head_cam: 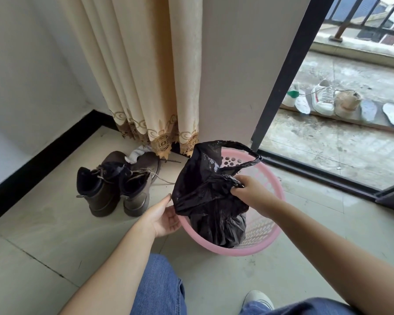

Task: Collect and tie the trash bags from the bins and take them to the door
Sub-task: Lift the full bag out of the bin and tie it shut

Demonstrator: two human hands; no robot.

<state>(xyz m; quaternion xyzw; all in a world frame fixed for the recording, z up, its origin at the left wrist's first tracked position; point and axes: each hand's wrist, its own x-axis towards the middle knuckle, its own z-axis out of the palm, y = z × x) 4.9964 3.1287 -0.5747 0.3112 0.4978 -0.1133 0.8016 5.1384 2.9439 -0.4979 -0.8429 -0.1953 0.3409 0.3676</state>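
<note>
Right hand (248, 189) pinches one handle of the crinkled black plastic trash bag (205, 192), likely to lift it. Left hand (163, 218), at eight o'clock, pinches its edge, fingers partly hidden, above the perforated pink plastic bin (268, 226).

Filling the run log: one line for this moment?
step: gathering bag | right hand: grips black trash bag handle | left hand: holds bag edge | pink bin: bag inside, untied

Bright soft daylight from the open balcony doorway (341, 123) (right side), wide-angle bending at edges.

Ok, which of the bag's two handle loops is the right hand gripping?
The near loop, bunched in the right hand over the bag's middle. The far loop stands free above the pink bin's back rim.
</note>
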